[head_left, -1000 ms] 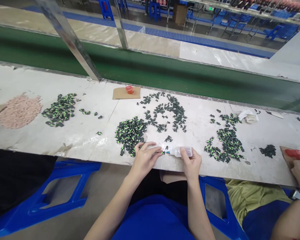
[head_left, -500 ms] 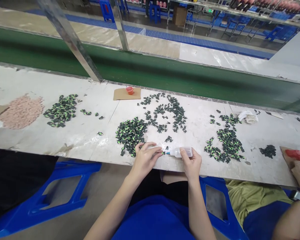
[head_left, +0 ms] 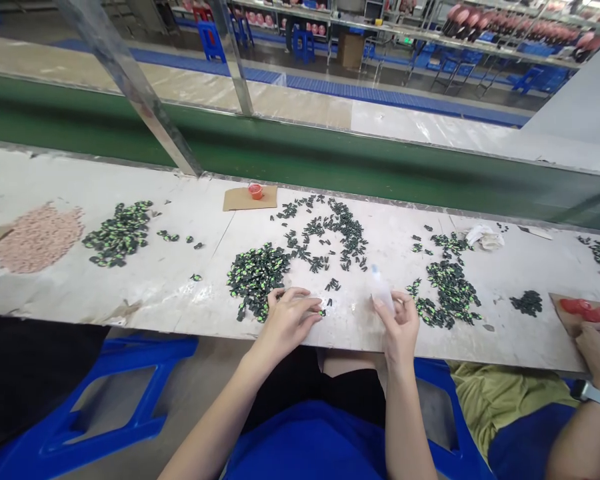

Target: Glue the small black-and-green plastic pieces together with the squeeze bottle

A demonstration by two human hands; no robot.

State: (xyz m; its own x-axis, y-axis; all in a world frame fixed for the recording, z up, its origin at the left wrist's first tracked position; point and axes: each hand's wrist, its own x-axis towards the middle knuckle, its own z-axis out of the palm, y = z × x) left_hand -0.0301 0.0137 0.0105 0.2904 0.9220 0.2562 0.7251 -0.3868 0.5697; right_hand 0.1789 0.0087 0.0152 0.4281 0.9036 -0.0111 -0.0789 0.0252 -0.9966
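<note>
Right grip [head_left: 401, 319] holds one bottle [head_left: 381, 290]; left grip [head_left: 289, 313] pins one piece [head_left: 322, 312].

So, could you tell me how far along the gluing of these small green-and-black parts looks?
Done, apparently: a spread of dark parts laid out beyond the hands. In hand: the left hand pinches one small part at the bench edge, while the right hand holds a small squeeze bottle tipped upward. Left: the dense pile beside the left hand, seemingly unworked.
</note>
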